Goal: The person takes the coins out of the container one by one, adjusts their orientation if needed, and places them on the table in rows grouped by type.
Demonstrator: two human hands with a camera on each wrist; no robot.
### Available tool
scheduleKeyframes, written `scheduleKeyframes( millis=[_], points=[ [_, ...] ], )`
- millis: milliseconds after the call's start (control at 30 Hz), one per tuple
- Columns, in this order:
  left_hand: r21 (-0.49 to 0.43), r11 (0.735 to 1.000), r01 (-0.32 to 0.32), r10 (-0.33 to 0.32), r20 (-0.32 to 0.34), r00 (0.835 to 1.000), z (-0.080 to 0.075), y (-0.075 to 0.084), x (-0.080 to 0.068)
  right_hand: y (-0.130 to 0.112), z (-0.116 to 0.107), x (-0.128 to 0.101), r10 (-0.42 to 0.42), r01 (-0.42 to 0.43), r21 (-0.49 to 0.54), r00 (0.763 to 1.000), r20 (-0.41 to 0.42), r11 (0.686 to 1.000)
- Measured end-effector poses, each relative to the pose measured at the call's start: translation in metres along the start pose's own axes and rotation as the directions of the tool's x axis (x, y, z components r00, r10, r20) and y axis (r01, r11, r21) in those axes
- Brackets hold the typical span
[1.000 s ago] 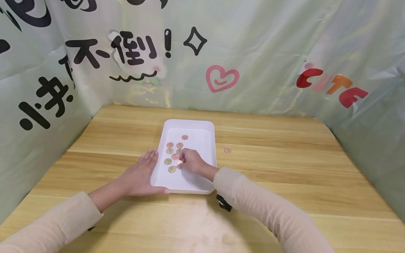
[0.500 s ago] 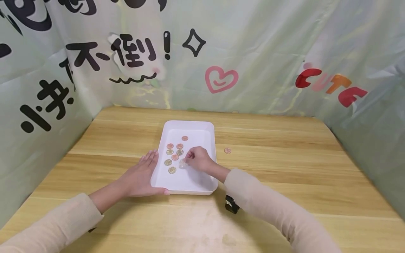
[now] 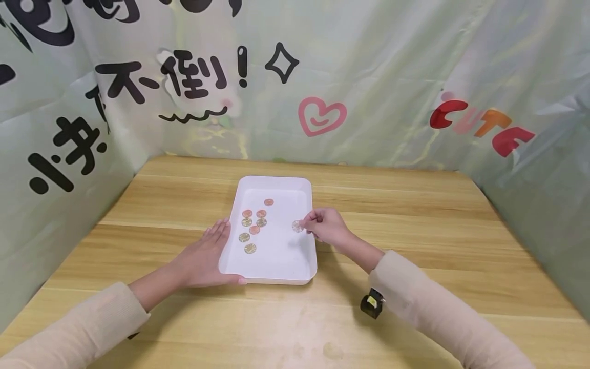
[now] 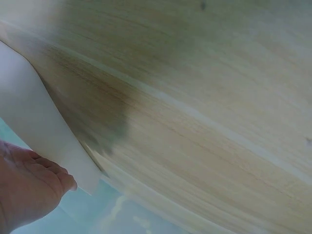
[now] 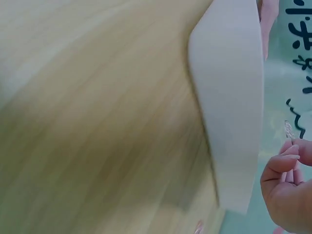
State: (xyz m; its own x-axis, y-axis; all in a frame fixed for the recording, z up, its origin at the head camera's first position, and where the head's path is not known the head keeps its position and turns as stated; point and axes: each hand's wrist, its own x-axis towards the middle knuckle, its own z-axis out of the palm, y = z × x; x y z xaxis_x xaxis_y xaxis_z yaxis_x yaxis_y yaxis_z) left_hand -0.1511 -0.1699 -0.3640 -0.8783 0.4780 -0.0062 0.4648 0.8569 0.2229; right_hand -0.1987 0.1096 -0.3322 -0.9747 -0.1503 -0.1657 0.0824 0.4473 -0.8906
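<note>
1. Left hand [image 3: 203, 259] has not moved over the last second: fingers flat and relaxed along the left wall of the white tray [image 3: 304, 266], thumb along its near edge, steadying it; the left wrist view shows the palm against the tray's smooth wall [image 4: 39, 131]
2. Seven coins [image 3: 254, 229] lie flat in the tray's left half, one fewer than a second ago; some copper-red, some brassy with a ribbed face
3. Right hand [image 3: 324, 228] has lifted from the cluster and travelled right; it now pinches a pale silvery coin [image 3: 297, 226] at the fingertips, above the tray's right rim
4. Judgement: one coin is being taken out toward the table
5. Table [image 3: 415, 246]: pale matt wood grain. The loose coin seen there earlier is now hidden behind the right hand
</note>
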Motion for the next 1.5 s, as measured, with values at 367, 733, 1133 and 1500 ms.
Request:
scheduleKeyframes(
  millis=[367, 733, 1133, 1500],
  points=[
    [0.003, 1.0, -0.027, 0.027, -0.016, 1.0, -0.001, 0.001, 0.001, 0.04, -0.04, -0.004, -0.006, 0.007, 0.023, 0.997, -0.074, 1.0],
    [-0.004, 0.999, -0.034, 0.034, -0.026, 0.999, 0.002, 0.005, 0.001, 0.068, -0.053, -0.004, 0.097, -0.099, -0.056, 0.994, -0.044, 0.993],
    [-0.018, 1.0, -0.017, 0.016, -0.017, 1.0, 0.002, 0.008, 0.001, 0.065, -0.05, 0.0, 0.074, -0.075, -0.23, 0.997, -0.012, 0.97],
    [-0.013, 1.0, -0.018, 0.018, -0.013, 1.0, 0.002, 0.008, 0.001, 0.062, -0.049, -0.001, 0.067, -0.071, -0.259, 0.997, -0.023, 0.963]
  ],
)
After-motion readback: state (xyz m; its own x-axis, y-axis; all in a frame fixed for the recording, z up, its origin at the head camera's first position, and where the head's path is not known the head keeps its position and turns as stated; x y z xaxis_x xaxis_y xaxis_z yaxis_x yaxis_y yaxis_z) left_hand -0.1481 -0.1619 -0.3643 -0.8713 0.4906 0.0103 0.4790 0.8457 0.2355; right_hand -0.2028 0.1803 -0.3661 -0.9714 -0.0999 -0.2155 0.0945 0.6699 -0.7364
